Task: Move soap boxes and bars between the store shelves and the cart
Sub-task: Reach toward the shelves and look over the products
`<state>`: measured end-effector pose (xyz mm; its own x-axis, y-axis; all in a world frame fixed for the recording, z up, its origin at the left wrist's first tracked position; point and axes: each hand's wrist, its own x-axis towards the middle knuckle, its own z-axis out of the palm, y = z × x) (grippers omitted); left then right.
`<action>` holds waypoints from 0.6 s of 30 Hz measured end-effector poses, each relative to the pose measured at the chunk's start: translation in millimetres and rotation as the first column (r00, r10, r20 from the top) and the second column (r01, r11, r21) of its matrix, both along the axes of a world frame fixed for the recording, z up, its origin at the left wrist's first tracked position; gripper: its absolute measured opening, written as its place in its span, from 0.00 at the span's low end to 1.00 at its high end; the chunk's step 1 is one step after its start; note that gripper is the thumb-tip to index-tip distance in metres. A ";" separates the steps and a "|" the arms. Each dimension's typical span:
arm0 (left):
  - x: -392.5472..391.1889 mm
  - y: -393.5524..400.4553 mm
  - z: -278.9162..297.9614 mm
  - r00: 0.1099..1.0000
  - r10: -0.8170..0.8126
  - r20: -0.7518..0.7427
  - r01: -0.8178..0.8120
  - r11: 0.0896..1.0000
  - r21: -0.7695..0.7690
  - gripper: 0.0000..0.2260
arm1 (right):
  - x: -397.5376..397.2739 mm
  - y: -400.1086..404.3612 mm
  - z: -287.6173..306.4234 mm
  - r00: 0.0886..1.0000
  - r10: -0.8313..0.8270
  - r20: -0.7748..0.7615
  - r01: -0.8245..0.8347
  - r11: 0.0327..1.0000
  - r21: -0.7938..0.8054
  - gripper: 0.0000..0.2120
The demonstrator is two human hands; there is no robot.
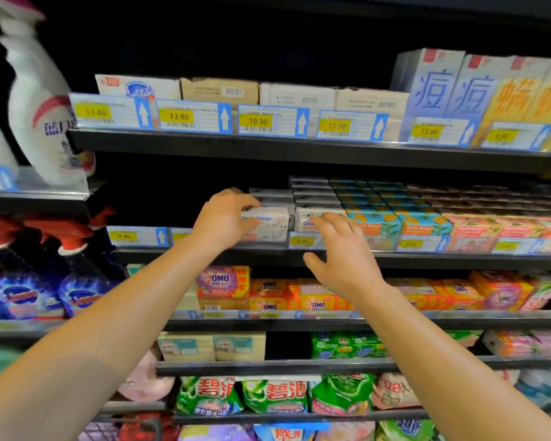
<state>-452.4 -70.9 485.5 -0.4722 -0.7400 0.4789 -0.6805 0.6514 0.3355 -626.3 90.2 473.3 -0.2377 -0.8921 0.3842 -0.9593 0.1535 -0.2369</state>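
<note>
White soap box [268,222] held in left grip [225,218]

Lots of non-soap stuff around: a big white detergent bottle [40,103] up left, red-trigger spray bottles [29,281] below it, green laundry powder bags [274,394] low down, and yellow price tags [257,121] like 10.90.
</note>
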 end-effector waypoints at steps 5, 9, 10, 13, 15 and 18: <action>-13.0 3.3 -1.4 1.000 0.026 0.003 -0.026 1.000 -0.016 0.17 | -0.5 -2.9 -0.9 1.000 -0.011 0.004 0.011 1.000 0.006 0.30; -21.6 5.0 4.8 0.998 0.039 0.054 -0.041 0.999 0.031 0.16 | -0.5 -3.2 -1.6 1.000 -0.014 0.020 0.015 1.000 -0.015 0.29; -22.2 4.9 5.5 0.997 0.043 0.060 -0.046 0.998 0.043 0.16 | -0.7 -3.0 -1.4 1.000 -0.014 0.018 0.014 1.000 -0.015 0.29; -22.9 4.5 6.7 0.998 0.042 0.056 -0.046 0.997 0.066 0.17 | -1.4 -2.5 0.0 1.000 -0.017 0.012 0.017 1.000 -0.013 0.29; -24.4 3.2 7.8 0.998 0.014 0.056 -0.018 0.997 0.077 0.21 | -1.1 -2.9 0.1 1.000 -0.016 0.015 0.016 1.000 -0.019 0.28; -34.3 0.2 11.5 0.990 -0.032 0.137 0.015 0.992 0.124 0.29 | -0.4 -3.8 -0.1 1.000 -0.015 0.021 0.015 1.000 -0.027 0.28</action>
<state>-486.7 -70.7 497.0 -0.5454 -0.7769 0.3146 -0.7110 0.6276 0.3173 -626.7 86.4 473.2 -0.2594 -0.8776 0.4031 -0.9517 0.1612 -0.2615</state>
